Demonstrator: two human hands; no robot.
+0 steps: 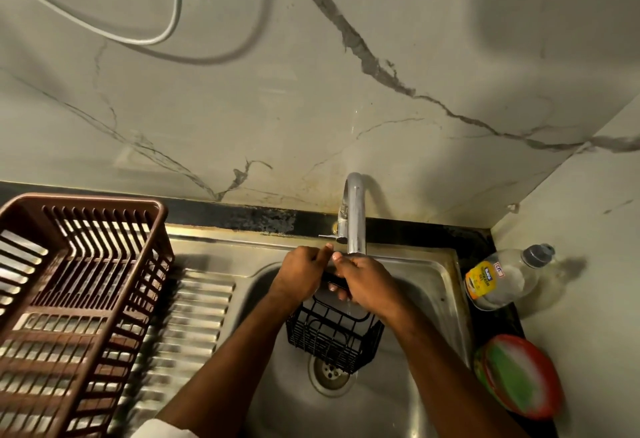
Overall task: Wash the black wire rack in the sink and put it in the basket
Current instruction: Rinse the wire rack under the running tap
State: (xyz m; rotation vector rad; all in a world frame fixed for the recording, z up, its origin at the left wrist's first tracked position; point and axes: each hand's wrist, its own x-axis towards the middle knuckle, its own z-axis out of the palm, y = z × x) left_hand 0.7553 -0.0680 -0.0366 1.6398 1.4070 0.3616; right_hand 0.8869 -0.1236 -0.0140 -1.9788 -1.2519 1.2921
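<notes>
Both hands grip the wire rack (334,337) by its top edge under the tap (356,216), over the sink (433,285) drain: left hand (300,276), right hand (367,281), fingers closed on it. Brown basket (83,285) sits left, apart.

Black wire rack (334,339) upright over steel sink (429,271); brown basket (83,285) left.

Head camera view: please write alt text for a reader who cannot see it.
Both hands, left hand and right hand, grip the top of a black wire rack under the steel faucet, above the sink drain. An empty brown plastic basket sits on the drainboard to the left; a clear bottle stands to the right.
</notes>
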